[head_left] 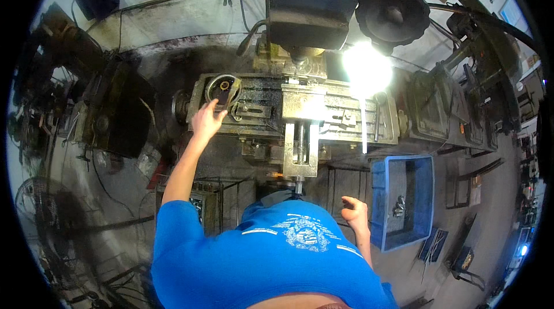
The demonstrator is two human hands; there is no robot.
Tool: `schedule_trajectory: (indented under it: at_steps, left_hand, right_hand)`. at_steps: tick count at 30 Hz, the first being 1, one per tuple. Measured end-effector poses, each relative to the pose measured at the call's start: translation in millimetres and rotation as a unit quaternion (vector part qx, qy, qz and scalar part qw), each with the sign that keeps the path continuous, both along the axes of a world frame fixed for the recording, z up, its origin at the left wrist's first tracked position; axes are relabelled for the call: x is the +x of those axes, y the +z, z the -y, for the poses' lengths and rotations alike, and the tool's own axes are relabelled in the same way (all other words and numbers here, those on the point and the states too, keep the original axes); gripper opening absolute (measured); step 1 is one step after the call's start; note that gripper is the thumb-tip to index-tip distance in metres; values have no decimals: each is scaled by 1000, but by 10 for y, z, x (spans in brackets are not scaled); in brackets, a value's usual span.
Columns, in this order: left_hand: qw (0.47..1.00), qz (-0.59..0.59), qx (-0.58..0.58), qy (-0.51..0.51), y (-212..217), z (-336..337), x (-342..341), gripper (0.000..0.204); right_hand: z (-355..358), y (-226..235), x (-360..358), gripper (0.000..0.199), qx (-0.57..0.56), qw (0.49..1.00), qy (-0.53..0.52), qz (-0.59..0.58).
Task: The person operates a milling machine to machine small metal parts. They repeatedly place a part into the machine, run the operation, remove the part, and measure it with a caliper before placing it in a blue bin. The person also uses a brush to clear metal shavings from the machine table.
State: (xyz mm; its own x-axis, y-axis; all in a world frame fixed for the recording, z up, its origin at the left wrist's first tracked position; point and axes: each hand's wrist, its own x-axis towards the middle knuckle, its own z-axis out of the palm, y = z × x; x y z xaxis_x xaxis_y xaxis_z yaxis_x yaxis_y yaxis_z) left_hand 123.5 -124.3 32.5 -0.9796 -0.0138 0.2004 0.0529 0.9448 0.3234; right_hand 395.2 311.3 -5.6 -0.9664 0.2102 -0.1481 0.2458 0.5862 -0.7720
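The person stands in front of a milling machine table (346, 114), seen from above.

Left hand (206, 119): extended forward over the left end of the table. The fingers reach onto a dark flat tool (222, 95) that lies inside a round metal dish (224, 86) at that end of the table. The fingers touch the tool; whether they have closed around it cannot be told, since the back of the hand covers the grip.

Right hand (353, 212): held low, below the front edge of the table and well apart from it. The fingers are loosely curled and hold nothing.

On the table: a steel vise (301, 136) sits at the middle of the table, with its screw pointing toward the person. The machine head (309, 6) hangs above the back of the table. A bright lamp (366, 66) glares over the table to the right of the vise.

A blue plastic bin (424, 202) stands below the right end of the table, just beside the right hand, with small metal parts (399, 206) inside.
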Motion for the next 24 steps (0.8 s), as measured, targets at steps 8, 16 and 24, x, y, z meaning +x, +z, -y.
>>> schedule_trajectory:
  at_steps: [8, 16, 24]
  left_hand:
    - [991, 72, -109, -30, -191, -163, -131, 43]
    - [900, -45, 432, -30, -170, -427, -72, 21]
    - [853, -5, 512, -100, 42, -1183, -243, 23]
  right_hand:
    - [24, 91, -72, 38, 17, 1000, 21, -8]
    - [1, -17, 40, 39, 0, 1000, -17, -10]
    - [29, 18, 32, 39, -2, 1000, -12, -4]
